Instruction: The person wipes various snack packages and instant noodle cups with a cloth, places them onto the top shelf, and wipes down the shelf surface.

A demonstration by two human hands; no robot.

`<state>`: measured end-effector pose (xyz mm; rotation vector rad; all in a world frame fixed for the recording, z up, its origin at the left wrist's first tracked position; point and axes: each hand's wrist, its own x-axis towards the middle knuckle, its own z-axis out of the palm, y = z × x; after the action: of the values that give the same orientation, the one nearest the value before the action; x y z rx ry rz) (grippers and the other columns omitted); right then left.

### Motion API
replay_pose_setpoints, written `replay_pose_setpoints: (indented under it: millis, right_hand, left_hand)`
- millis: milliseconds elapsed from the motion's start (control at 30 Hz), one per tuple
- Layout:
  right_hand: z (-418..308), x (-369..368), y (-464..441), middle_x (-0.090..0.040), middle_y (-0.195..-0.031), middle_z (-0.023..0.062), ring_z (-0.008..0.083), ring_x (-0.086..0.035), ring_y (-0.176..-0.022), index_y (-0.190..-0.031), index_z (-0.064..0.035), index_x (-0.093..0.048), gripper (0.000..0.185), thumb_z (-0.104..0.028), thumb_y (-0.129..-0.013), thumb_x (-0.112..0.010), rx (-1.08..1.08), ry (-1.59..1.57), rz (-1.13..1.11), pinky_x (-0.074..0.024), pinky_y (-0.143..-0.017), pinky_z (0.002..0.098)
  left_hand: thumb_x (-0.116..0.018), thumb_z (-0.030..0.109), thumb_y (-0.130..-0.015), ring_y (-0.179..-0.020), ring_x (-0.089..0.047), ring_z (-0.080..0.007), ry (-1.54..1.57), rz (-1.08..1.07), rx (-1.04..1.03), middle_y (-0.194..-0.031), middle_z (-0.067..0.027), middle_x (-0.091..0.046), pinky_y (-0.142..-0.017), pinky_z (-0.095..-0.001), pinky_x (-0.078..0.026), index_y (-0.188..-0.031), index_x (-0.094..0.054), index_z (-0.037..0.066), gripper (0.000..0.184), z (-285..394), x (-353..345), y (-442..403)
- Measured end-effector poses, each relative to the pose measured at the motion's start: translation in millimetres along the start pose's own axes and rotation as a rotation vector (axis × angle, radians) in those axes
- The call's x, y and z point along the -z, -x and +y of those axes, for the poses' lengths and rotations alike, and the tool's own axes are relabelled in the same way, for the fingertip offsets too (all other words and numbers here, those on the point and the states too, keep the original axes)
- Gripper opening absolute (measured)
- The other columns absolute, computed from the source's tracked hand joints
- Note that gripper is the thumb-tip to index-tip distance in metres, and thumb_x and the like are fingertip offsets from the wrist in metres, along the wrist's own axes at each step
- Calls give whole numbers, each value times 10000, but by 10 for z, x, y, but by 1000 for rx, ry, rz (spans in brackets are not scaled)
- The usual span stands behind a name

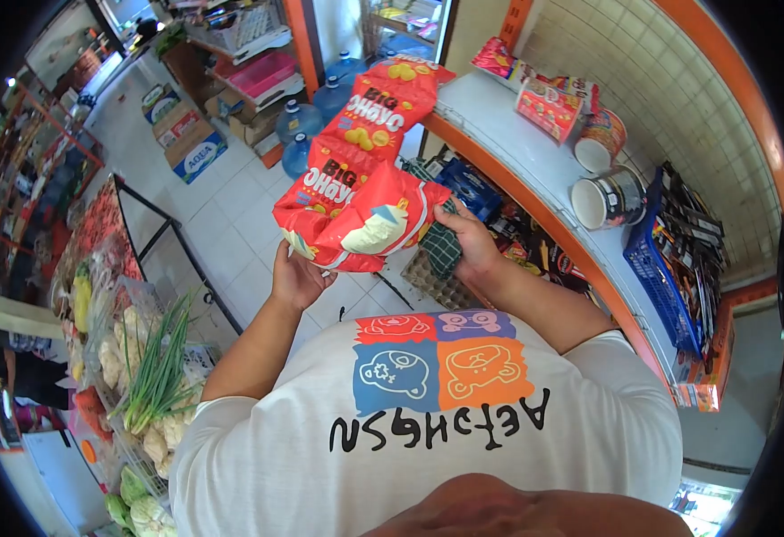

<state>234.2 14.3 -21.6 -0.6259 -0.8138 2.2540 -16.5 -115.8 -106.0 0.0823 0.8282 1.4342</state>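
Observation:
Before me hangs a strip of joined red snack packets with "Big" lettering and yellow snack pictures, the nearest one folded over. My left hand cups the lower left edge of the packets from beneath, some fingers hidden behind them. My right hand grips the right side, thumb on top and fingers mostly out of sight. A dark green checked cloth hangs at the right hand's fingers; whether the hand also holds it, I cannot tell.
To the right, a white shelf with an orange edge bears snack cups, a jar and a blue basket. Egg trays sit below. Vegetables lie left; blue water jugs and cardboard boxes stand ahead.

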Motion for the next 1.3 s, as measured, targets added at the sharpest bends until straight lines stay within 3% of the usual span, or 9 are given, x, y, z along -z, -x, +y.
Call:
replay_pose_setpoints:
  millis: [167,333,400,733,900,1000,1067,1133,1300]
  right_hand:
    - [264,82,-285,-633,-1103,108,224,-667,-919,-1324,-61,-405,436,-114,-921,-561,-82,21,-27,-574,-732,368]
    - [350,-72,-333,-605,-1205,115,215,-634,-1044,-1358,-58,-426,458,-83,-912,-527,-181,143,-84,-520,-903,358]
    - [382,-110,-396,-647,-1028,114,212,-687,-790,-1293,-74,-447,406,-165,-918,-573,-160,153,-118,-592,-590,377]
    - [281,-371,-596,-627,-1114,84,206,-641,-937,-1309,-75,-465,400,-150,-930,-572,-57,16,-48,-539,-764,359]
    - [345,-336,-728,-636,-1055,75,192,-637,-899,-1224,-72,-508,309,-135,-930,-579,49,13,94,-530,-736,344]
    - [381,-400,-768,-642,-1021,76,177,-637,-882,-1147,-62,-528,246,-105,-915,-599,105,-10,191,-528,-730,332]
    - [384,-469,-735,-644,-1004,74,172,-637,-874,-1124,-57,-531,229,-92,-910,-603,138,-4,196,-527,-728,328]
    - [394,-545,-699,-646,-988,71,167,-637,-867,-1100,-51,-534,211,-80,-904,-607,170,4,194,-527,-727,323]
    - [467,-509,-624,-617,-989,61,152,-597,-904,-1028,-31,-548,182,-113,-893,-638,295,330,89,-480,-773,296]
  left_hand:
    - [-287,629,-924,-1276,-469,-244,9,-161,-104,-1420,-52,-463,-1043,-449,-373,-1415,-377,173,676,94,73,169]
    - [-470,484,-932,-1237,-506,-294,-128,-227,-239,-1378,-143,-483,-1020,-449,-438,-1406,-362,71,638,318,33,346]
    - [-512,407,-933,-1206,-533,-289,-188,-216,-262,-1369,-162,-486,-988,-431,-472,-1395,-370,54,599,422,95,348]
    - [-382,577,-947,-1116,-544,-204,-78,332,11,-1238,5,-594,-947,-353,-405,-1265,-512,219,496,362,293,93]
    - [-408,548,-952,-923,-594,-186,-423,256,160,-979,-8,-643,-850,-354,-431,-1054,-595,108,489,277,414,130]
    - [-529,324,-949,-801,-584,-150,-775,249,-394,-698,9,-534,-713,-226,-428,-881,-601,84,260,256,239,245]
    - [-595,153,-903,-851,-560,-124,-802,148,-439,-784,-12,-508,-687,-208,-435,-940,-572,52,110,241,240,199]
    - [-709,128,-814,-1046,-519,-180,-1142,8,-916,-1100,-101,-482,-793,-295,-493,-1204,-470,16,471,148,-89,230]
    - [-818,236,-700,-1342,-228,-369,-1272,28,-1061,-1413,-250,-126,-1071,-443,-317,-1443,-19,50,1107,74,-412,6]
